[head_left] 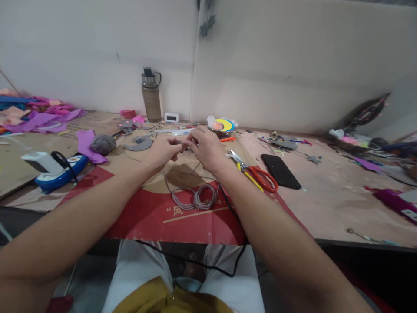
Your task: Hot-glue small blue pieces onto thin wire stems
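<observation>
My left hand and my right hand meet above the table, fingertips pinched together on a small grey piece that I cannot make out clearly. A thin grey cord runs down from the hands to a loose coil of grey cord lying on the red and tan cardboard in front of me. Both hands are closed in a pinch.
Scissors with orange and yellow handles and a black phone lie right of my hands. A grey yarn ball, a blue and white glue gun, a bottle, purple felt scraps and a tape roll stand around.
</observation>
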The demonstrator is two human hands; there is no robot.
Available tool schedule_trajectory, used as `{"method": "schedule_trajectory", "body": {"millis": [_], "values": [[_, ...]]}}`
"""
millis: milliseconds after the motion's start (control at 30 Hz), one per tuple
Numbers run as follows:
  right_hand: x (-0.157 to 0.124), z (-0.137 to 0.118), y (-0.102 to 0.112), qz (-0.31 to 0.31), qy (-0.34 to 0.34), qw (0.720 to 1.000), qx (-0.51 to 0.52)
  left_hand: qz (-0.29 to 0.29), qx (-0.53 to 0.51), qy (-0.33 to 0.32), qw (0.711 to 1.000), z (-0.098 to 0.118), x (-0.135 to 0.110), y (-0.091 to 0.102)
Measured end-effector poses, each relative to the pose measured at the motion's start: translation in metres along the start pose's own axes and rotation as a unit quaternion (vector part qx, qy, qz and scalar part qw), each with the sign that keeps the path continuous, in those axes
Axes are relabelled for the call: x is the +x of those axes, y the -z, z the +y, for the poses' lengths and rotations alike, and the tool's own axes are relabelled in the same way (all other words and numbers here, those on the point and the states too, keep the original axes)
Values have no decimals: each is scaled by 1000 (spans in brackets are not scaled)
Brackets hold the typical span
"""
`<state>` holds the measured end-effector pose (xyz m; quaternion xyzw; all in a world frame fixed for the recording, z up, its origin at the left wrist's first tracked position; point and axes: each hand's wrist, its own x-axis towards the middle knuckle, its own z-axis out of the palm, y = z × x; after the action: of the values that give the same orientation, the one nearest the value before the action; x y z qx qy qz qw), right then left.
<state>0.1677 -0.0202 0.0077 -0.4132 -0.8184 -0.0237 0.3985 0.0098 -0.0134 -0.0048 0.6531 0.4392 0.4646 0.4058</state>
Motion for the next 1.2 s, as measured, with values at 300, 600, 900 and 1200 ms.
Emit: {"method": "schedule_trajectory", "body": {"millis": [300,600,900,1200], "values": [[-2,3,2,19,-7,999,45,21,-57,30,998,3,0,2],[-3,-2,-6,33,-66,996,55,29,-94,29,995,-2,4,4],[-2,-6,-10,40,-163,979,117,19,-86,15,996,2,-1,3],[-3,-7,-11,42,-168,978,112,-8,-49,-6,999,5,-2,3]]}}
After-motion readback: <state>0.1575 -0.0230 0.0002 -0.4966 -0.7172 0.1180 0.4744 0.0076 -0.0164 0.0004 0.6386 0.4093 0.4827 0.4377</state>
